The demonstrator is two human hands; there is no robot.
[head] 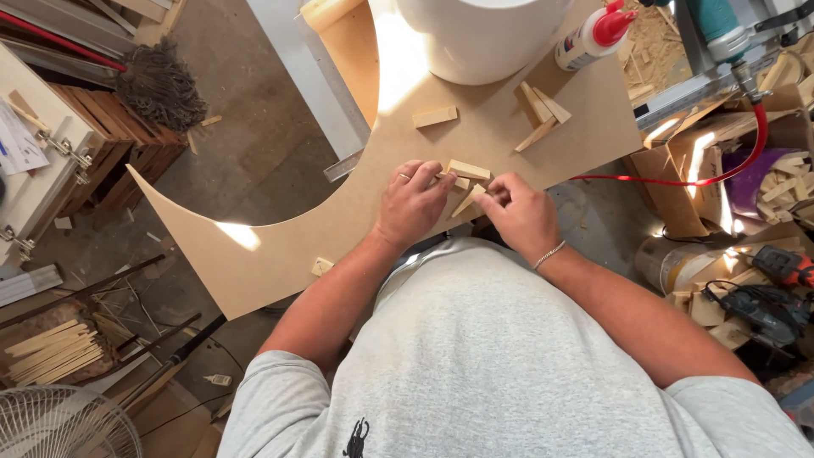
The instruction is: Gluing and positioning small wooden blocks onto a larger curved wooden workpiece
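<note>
I have my left hand (413,203) and right hand (519,214) both pinched shut on small wooden wedges (467,182) between them on the curved board (475,136), while a loose block (435,116), more wedges (541,114) and the glue bottle (593,36) beyond lie untouched.

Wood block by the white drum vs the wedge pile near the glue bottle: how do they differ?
The single block lies alone and flat, a plain rectangle; the wedge pile is several pieces crossed and leaning on each other. The block sits left of the pile, farther from the glue bottle. Both are pale wood on the brown board, untouched by the hands.
</note>
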